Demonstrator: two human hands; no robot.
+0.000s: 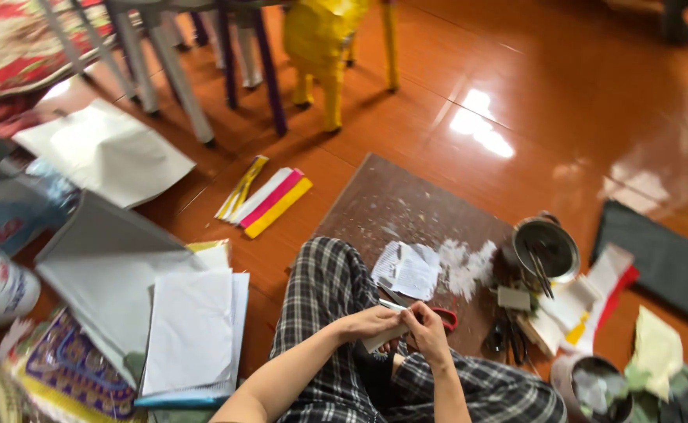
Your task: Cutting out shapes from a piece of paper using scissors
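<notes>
Person is sitting on the floor (516, 70) w/ legs in plaid trousers (320, 298), both hands meeting over the lap. L hand (371, 321) is closing narrow around a small pale paper strip (383, 338), fingers curled on its upper edge; R hand (428, 329) is pinching the same strip from the other side, thumb and fingers tight, so the strip is sitting betw. the two hands just above the knee. Red-handled scissors (444, 317) are lying just behind the R hand, partly hidden by it. Ahead of the hands a dark board (391, 196) is resting on the floor, carrying a folded printed sheet (408, 270) and a patch of white scraps (465, 266). At the board's right edge a metal pot (547, 249) is holding sticks or brushes; can't tell which. Black scissors (504, 337) are lying nr the pot, beside a stack of white, red and yellow paper (586, 301). Left of the leg a pile of white sheets (191, 329) is lying on grey card (101, 258). Further out, pink-yellow-white strips (269, 200) are lying on the floor, well apart from the hands, and a yellow paper figure (320, 47) is standing nr chair legs (171, 70).
</notes>
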